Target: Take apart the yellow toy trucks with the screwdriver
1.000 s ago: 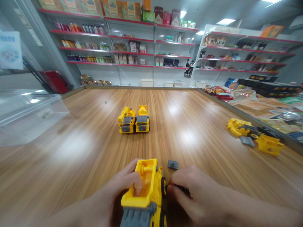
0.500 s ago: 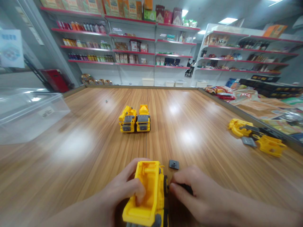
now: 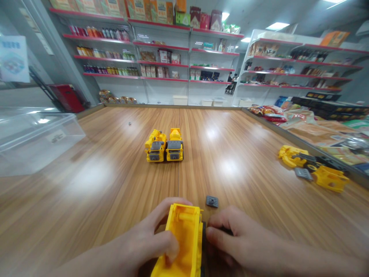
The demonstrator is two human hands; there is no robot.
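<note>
My left hand (image 3: 155,231) grips a yellow toy dump truck (image 3: 187,240), its thumb inside the open bed and its fingers around the far side. The truck's near end runs out of the bottom of the view. Close against the truck's right side, by a dark wheel (image 3: 203,234), my right hand (image 3: 233,234) is closed with thumb and forefinger pinched. Something dark shows inside its curl, mostly hidden, and I cannot make out what it is. Just beyond the right hand lies a small dark grey ribbed piece (image 3: 212,201) with a cross-shaped mark.
Two finished-looking yellow toy trucks, a crane-like one (image 3: 155,146) and a mixer-like one (image 3: 174,145), stand mid-table. Yellow and black toy parts (image 3: 330,178) and a grey plate (image 3: 303,174) lie right. A clear plastic bin (image 3: 43,142) stands left; packaged goods (image 3: 302,117) lie beyond the right edge.
The dump truck has shifted slightly right and toward me, and turned so that less of its wheeled side shows. My right hand stays closed beside the wheel.
</note>
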